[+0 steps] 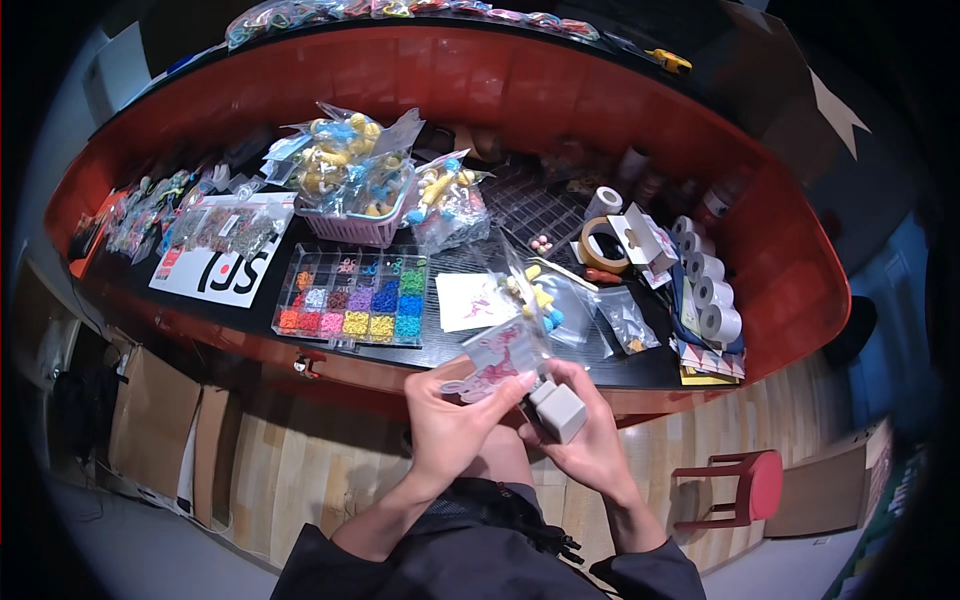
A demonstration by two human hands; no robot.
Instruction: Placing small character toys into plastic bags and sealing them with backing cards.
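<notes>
Just in front of the desk's near edge, my left hand (450,427) grips a clear plastic piece (499,352) with a pink and red figure printed on it. Close beside it, my right hand (589,442) is closed around a small device with a pale grey block (561,411). The fingertips of both hands nearly meet; what lies between them is partly hidden. Beyond the hands, a clear bag (541,296) holds a yellow and blue crocheted figure. White cards (469,300) with a pink print lie left of it.
A divided clear box (351,296) of coloured rings stands left on the black desktop. Behind it is a pink basket (356,227) of bagged crocheted toys. At right are a tape roll (602,244), white paper rolls (711,294) and a small bag (628,322). A red stool (763,484) stands below right.
</notes>
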